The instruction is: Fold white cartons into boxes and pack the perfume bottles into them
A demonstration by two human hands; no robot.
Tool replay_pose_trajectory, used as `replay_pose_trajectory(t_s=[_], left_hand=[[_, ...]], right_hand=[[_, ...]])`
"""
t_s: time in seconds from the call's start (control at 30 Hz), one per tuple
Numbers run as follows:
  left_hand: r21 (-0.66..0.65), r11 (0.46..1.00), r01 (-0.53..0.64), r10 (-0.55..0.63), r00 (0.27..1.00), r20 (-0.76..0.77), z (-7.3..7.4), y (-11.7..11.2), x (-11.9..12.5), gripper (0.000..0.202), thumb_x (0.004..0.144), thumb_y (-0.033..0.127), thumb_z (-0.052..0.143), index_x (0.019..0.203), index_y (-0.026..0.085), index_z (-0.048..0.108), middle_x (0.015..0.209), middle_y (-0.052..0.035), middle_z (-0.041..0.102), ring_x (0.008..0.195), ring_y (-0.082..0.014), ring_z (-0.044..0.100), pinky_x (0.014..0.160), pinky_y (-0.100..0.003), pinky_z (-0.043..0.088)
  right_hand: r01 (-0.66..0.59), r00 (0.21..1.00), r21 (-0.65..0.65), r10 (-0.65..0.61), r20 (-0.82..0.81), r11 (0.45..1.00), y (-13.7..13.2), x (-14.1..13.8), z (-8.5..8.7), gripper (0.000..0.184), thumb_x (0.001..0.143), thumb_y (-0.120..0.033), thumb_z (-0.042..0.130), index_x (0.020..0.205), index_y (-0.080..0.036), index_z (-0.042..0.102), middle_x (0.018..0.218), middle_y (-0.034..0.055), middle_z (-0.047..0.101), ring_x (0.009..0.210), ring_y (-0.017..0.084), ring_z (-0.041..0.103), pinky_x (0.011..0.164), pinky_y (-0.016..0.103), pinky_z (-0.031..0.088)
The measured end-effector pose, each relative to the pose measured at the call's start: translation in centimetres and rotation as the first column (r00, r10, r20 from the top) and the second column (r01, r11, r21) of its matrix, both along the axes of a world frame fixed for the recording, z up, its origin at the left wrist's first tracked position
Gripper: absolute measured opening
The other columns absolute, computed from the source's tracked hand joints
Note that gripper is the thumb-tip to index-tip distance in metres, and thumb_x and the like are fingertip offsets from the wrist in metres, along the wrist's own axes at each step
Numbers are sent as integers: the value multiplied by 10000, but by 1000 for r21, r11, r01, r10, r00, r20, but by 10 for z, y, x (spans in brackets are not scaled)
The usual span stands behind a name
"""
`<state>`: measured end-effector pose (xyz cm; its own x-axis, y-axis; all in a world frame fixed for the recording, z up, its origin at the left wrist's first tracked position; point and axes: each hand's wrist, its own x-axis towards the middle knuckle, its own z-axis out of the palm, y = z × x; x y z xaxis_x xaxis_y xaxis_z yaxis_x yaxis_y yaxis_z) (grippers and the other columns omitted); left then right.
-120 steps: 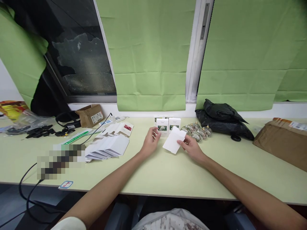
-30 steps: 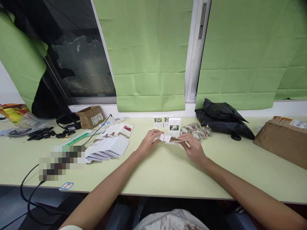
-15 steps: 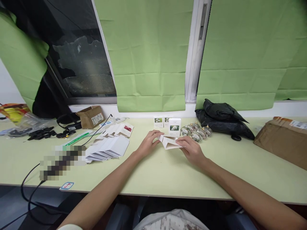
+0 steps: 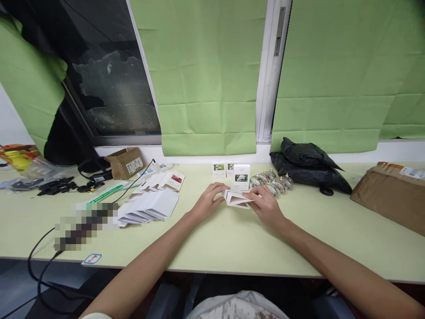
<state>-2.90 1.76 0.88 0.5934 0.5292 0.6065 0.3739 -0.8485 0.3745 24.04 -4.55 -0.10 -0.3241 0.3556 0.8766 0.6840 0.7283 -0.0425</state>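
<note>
— While you work at it, where is the carton (image 4: pixel 236 199)?
— Middle of the frame, low over the table (image 4: pixel 232 241). My left hand (image 4: pixel 207 203) and right hand (image 4: pixel 265 204) both pinch its ends, and it's half opened. Squaring it needs even pressure.

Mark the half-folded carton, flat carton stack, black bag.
half-folded white carton (image 4: pixel 236 199), head view, open front face.
flat carton stack (image 4: pixel 156 203), head view, top sheet.
black bag (image 4: pixel 308 166), head view, crumpled middle.
</note>
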Motion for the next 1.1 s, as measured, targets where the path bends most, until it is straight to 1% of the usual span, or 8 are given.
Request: replay_pose_trajectory(t_s=[0.07, 0.17, 0.37, 0.47, 0.6, 0.7, 0.9, 1.1], left_hand=[[-16, 1000, 20, -20, 1000, 8, 0, -3, 2, 411, 989, 146, 566, 1364, 309, 600, 1346, -83, 611, 1282, -247, 567, 1089, -463, 505], [-48, 998, 39, -39, 999, 16, 0, -5, 3, 396, 993, 154, 558, 1357, 302, 607, 1337, -84, 616, 1275, -245, 573, 1081, -449, 512], [-57, 997, 47, -46, 999, 26, 2, -10, 6, 391, 991, 153, 560, 1354, 289, 609, 1326, -84, 627, 1272, -242, 584, 1087, -452, 515], [-38, 998, 44, -44, 999, 24, 3, -12, 7, 411, 984, 138, 559, 1361, 290, 614, 1317, -91, 635, 1267, -249, 591, 1075, -464, 526], [-37, 998, 51, -50, 999, 19, 2, -13, 7, 413, 980, 132, 561, 1358, 288, 618, 1311, -92, 639, 1264, -247, 595, 1063, -458, 538], [-40, 999, 36, -35, 999, 20, -1, -12, 6, 403, 985, 142, 563, 1355, 296, 613, 1314, -83, 633, 1257, -237, 598, 1058, -444, 546], [-42, 998, 36, -36, 999, 3, -5, -9, 4, 398, 1002, 176, 557, 1375, 312, 585, 1330, -78, 611, 1256, -231, 589, 1063, -443, 545], [48, 998, -42, 41, 999, 8, -6, -6, 4, 412, 989, 158, 581, 1371, 312, 574, 1306, -70, 619, 1253, -240, 578, 1065, -442, 523]], right_hand=[[27, 1000, 0, -27, 14, 1000, -1, -1, 1, 280, 1001, -174, 592, 1234, -282, 703, 894, 68, 613, 843, 243, 556, 736, 380, 504], [31, 999, 15, -31, 18, 999, -3, -3, 3, 289, 999, -160, 594, 1245, -280, 687, 947, 77, 617, 855, 242, 551, 753, 381, 502], [-6, 1000, 66, 6, 2, 998, -7, -5, 2, 437, 988, -112, 583, 1370, -323, 558, 1001, 67, 648, 902, 245, 580, 796, 395, 522], [26, 999, 90, -29, 26, 996, -8, -4, -1, 386, 990, -121, 582, 1297, -352, 604, 1041, 59, 621, 906, 222, 576, 793, 374, 535], [58, 997, 88, -62, 35, 994, -9, -4, -1, 270, 983, -139, 613, 1157, -328, 694, 1075, 70, 627, 927, 225, 577, 823, 384, 545], [80, 995, 99, -85, 49, 992, -8, -5, 2, 238, 967, -134, 643, 1093, -315, 734, 1088, 83, 659, 921, 236, 567, 830, 400, 548], [66, 990, 99, -77, 115, 993, -5, -1, 6, 256, 952, -131, 665, 1113, -313, 747, 1235, 87, 680, 1019, 268, 562, 871, 443, 560], [37, 985, 70, -48, 164, 997, -1, 0, 5, 179, 974, -188, 660, 1099, -288, 741, 1285, 86, 677, 1087, 282, 560, 927, 476, 558]])
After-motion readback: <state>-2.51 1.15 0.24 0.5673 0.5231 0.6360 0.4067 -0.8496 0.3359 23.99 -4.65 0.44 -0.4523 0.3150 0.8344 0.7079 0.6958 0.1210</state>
